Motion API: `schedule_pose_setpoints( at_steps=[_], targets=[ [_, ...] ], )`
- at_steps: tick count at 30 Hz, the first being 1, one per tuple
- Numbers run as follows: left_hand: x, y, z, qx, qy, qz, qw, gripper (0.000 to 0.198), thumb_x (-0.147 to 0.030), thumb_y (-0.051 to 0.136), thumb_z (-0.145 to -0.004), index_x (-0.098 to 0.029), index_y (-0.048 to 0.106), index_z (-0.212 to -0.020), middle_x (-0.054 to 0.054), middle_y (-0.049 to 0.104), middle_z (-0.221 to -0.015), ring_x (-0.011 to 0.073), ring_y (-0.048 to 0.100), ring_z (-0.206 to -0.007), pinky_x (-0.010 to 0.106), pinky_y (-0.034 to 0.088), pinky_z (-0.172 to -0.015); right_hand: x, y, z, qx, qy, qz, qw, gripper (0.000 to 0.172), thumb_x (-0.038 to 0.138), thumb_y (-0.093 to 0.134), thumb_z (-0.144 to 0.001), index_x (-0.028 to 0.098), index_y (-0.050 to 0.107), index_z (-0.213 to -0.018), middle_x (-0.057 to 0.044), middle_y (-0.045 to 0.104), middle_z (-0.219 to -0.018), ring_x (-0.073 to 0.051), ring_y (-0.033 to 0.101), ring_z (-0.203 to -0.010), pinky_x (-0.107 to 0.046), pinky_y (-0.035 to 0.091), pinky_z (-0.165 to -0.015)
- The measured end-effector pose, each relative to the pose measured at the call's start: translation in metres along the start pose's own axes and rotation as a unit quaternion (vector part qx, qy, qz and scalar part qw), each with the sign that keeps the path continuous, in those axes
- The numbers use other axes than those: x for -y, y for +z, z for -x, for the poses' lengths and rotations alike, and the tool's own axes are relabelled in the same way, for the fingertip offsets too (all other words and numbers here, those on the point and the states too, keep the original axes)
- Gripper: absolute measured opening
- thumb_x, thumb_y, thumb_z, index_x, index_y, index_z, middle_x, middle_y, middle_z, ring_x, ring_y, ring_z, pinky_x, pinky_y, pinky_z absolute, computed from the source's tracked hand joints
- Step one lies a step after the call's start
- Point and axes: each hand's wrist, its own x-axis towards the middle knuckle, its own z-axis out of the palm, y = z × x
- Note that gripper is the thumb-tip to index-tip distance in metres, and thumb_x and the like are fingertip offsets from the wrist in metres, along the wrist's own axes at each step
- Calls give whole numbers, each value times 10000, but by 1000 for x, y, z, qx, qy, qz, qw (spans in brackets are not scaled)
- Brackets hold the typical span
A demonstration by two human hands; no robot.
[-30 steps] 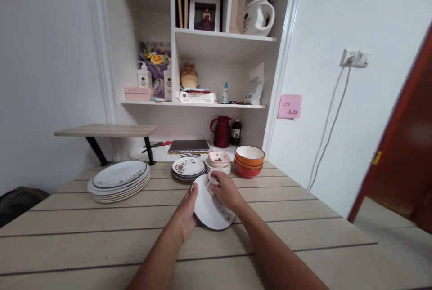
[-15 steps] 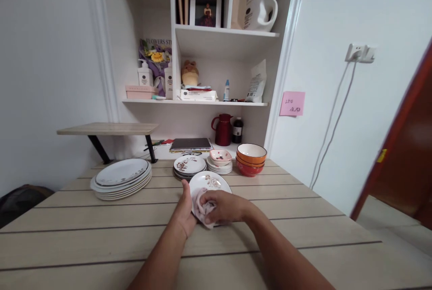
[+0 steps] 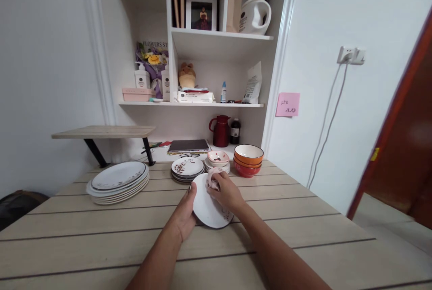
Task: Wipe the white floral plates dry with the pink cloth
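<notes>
A white plate (image 3: 209,211) with a dark rim and a brown flower print is tilted towards me above the table. My left hand (image 3: 185,212) grips its left edge, thumb on the rim and the other fingers hidden behind. My right hand (image 3: 227,191) is closed on a crumpled pale pink cloth (image 3: 213,180), which it presses against the plate's upper right edge. Just behind lies a stack of flowered plates (image 3: 187,167). Beside that, a small pink patterned bowl (image 3: 218,158) rests on a stack of small white dishes (image 3: 208,167), partly hidden by the cloth.
Orange and red bowls (image 3: 248,159) are stacked at the back right of the slatted table (image 3: 111,236). Large plates (image 3: 118,182) are piled at the left, in front of a small raised shelf (image 3: 104,132). A red jug (image 3: 221,131) and a dark bottle (image 3: 235,131) stand behind.
My right hand has wiped the cloth from the plate's lower left up to its upper right edge. The plate has turned, bringing its flower print from the top to the lower right.
</notes>
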Motion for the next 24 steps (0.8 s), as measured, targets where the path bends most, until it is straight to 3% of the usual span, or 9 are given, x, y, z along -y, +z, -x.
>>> schedule_pose_setpoints(
  at_steps=[5,8,14,17,20,22,24],
  targets=[
    [3,-4,-2,34,-4,12,999,670,-522,584,-810,-262,423,-1406,120,649,-1258,255,632,-1108,383,468,-958,10,2,-2,17,-110,-82,990,453,167,668,-693,232,564,-1128,-70,544,-1216,-234,496,-1110,-346,389,-933],
    [4,-4,-3,45,-19,22,999,684,-568,551,-807,-215,458,-1386,145,662,-1229,274,627,-1115,401,462,-969,23,-2,0,49,-138,-150,978,490,154,652,-692,229,558,-1166,-54,586,-1202,-223,526,-1088,-334,397,-935],
    [4,-3,-1,8,-10,53,999,790,-711,374,-795,-139,535,-1315,184,690,-1153,302,637,-1091,434,481,-949,39,-18,13,223,-107,-221,943,337,248,690,-699,226,653,-1034,16,651,-948,-174,574,-879,-247,432,-769],
    [1,-4,0,-13,-28,56,998,858,-754,359,-764,-102,561,-1283,203,692,-1137,326,631,-1097,454,490,-939,35,-30,18,321,-85,-193,923,341,267,730,-651,232,681,-987,42,628,-813,-140,544,-743,-216,416,-655],
    [-1,-3,-1,-2,-29,62,998,800,-707,433,-780,-118,541,-1309,187,679,-1177,322,610,-1135,456,469,-975,27,-44,20,401,-47,-142,904,281,215,711,-629,235,701,-909,55,596,-689,-121,520,-635,-202,394,-564],
    [-2,-3,-1,-1,-26,62,998,746,-650,483,-799,-135,513,-1338,174,670,-1202,310,597,-1158,451,449,-1003,22,-53,20,416,-4,-102,904,236,183,683,-626,227,699,-857,52,581,-643,-119,517,-587,-200,387,-520],
    [-1,-1,-1,-14,-25,55,998,716,-596,529,-806,-154,481,-1366,163,665,-1217,300,588,-1173,449,431,-1023,19,-59,18,393,44,-61,917,212,163,659,-624,215,689,-827,42,584,-639,-120,517,-554,-203,384,-490]
  ],
)
